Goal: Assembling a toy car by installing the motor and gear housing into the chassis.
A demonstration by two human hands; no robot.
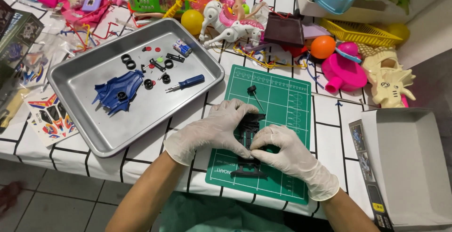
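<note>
Both gloved hands are closed around a black toy car chassis [248,133] lying on the green cutting mat [282,95], the left hand [214,131] gripping its side and the right hand [287,152] pinching it with fingertips. Left of the mat sits a metal tray [94,133] holding a blue car body [117,91], small black wheels [128,61] and a blue-handled screwdriver [188,82]. Right of the mat lies an open cardboard box [409,166].

Open grey cardboard box [405,166] at my right, printed strip along its near side. Sticker sheet [49,117], red, blue, yellow, left of metal tray [84,133]. Dark printed boxes [16,34] at far left edge.
</note>
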